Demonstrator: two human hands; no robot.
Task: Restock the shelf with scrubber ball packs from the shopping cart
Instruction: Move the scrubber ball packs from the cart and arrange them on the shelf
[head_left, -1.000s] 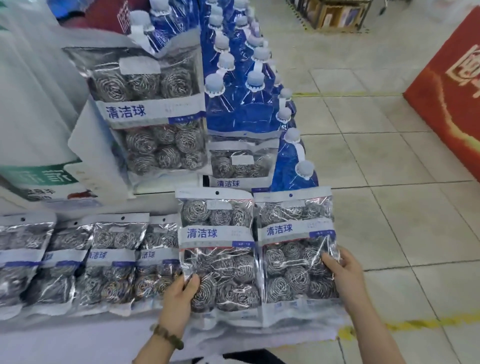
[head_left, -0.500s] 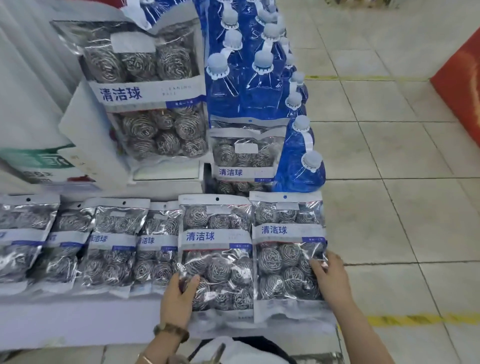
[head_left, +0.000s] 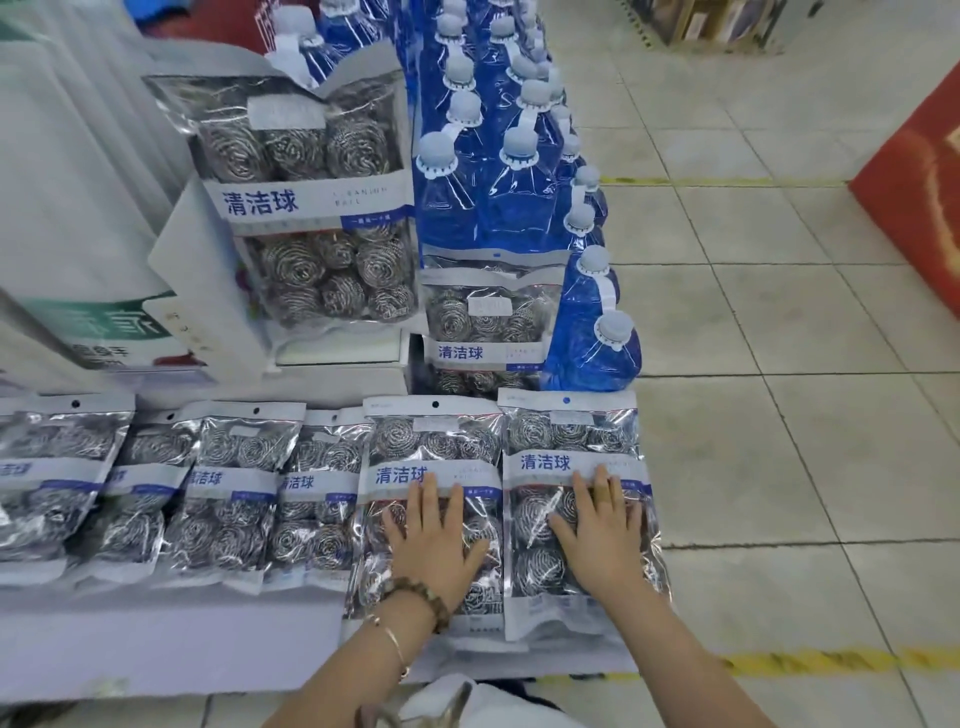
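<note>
Just in front of the nearest blue bottle, at the end of the shelf, two scrubber ball packs lie flat side by side with their long edges touching. The right pack sits directly in front of that bottle, and the left pack lies just beside it, further from the bottle. Each is a clear bag with a white label band and steel scrubber balls packed inside.

The right hand lies flat on the right pack, fingers straight and spread, pressing down and gripping nothing. The left hand, with a bead bracelet at the wrist, rests the same way on the left pack.

Further along the shelf from the bottle, a row of packs lies overlapping one another. Beside the bottle stands a small upright pack, and past it a white carton with its front open holds a tall pack upright. Behind the bottle, more blue bottles with pale caps stand in lines running away from the shelf
</note>
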